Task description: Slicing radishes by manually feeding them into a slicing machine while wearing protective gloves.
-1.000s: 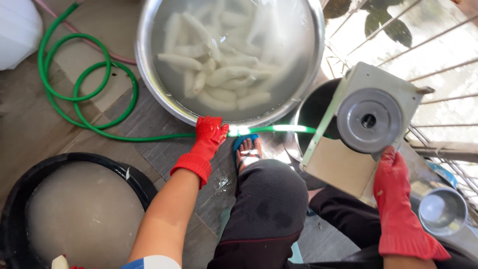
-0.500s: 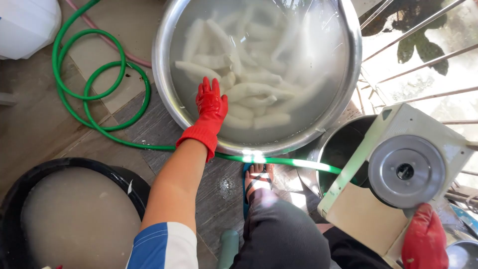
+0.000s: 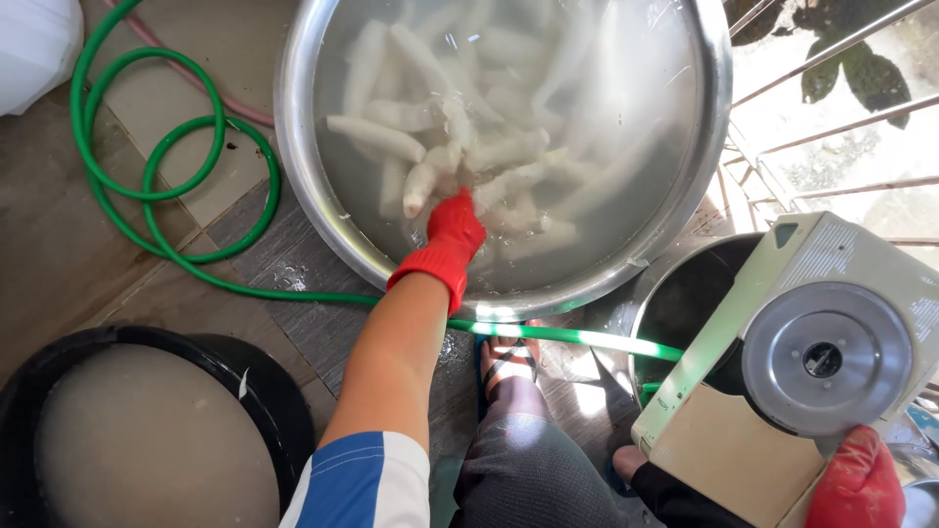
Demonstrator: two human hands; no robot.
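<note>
Down in the big steel basin (image 3: 685, 176), the left hand (image 3: 452, 233) in its red rubber glove is plunged into cloudy water among peeled white root pieces (image 3: 377, 139). Its fingers point into the heap, and the water hides them, so I cannot tell whether the grip is wide, narrow or closed on a piece. The nearest pieces lie right at the fingertips: one stubby piece (image 3: 419, 189) just to the left of the glove, longer ones touching it ahead and to the right. The rest of the pieces spread toward the far side of the basin.

The right hand (image 3: 859, 481), also in a red glove, sits at the lower right corner of the view, against the bottom corner of a pale green slicing machine (image 3: 724, 450) with a round steel blade disc (image 3: 827, 358). Only part of that glove shows, and its grip cannot be made out. The machine rests tilted over a dark pot (image 3: 685, 303).

A green hose (image 3: 156, 186) coils on the floor left of the basin and runs under its near rim. A black tub (image 3: 264, 391) of milky water stands at the lower left.
</note>
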